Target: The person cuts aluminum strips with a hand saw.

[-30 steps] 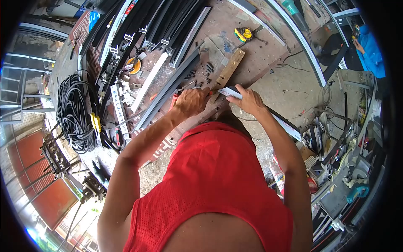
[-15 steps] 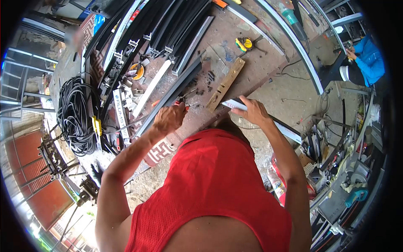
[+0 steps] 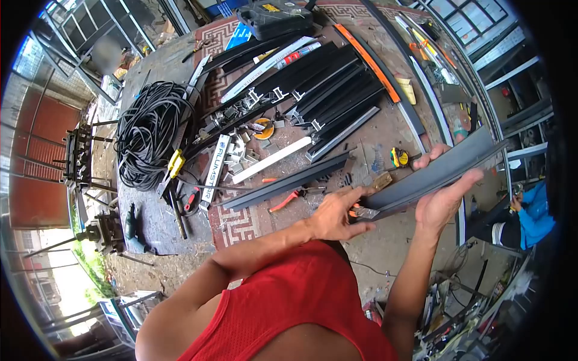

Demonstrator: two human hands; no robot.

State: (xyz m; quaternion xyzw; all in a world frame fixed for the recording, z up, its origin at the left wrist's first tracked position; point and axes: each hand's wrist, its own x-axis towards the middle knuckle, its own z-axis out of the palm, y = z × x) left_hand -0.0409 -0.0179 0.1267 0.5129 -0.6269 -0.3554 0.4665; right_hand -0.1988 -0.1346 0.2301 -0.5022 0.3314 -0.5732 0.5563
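**A:** ok what's the biggest thing around the hands?

**B:** The table [image 3: 247, 222], spreading out ahead of and left of the left hand [image 3: 334, 215]. Bunch of black strips [image 3: 337, 84] on it, well beyond that hand, and a fat cable coil [image 3: 150, 138] well off to its left.

**A:** And the long gray profile [image 3: 442, 167]?

**B:** Right across the right hand [image 3: 438, 207], kinda tilted, near end by the left hand's fingers, far end sticking out past the right one. That right hand is palm up, fingertips curled round the far side, thumb stretched out on the near side, so it's gripping it.

**A:** Left hand doing what?

**B:** Fingers bent around a little orange-and-metal tool [image 3: 361, 212], thumb pointing out below it. Tool's at the profile's near end, can't tell if it's touching.

**A:** Smaller bits?

**B:** Red-handled pliers [image 3: 286, 201] near the left hand, on its left. Wooden block [image 3: 382, 179] just beyond its fingertips, partly covered by the profile. Yellow tape measure [image 3: 399, 157] near the right hand's fingertips, to their left.
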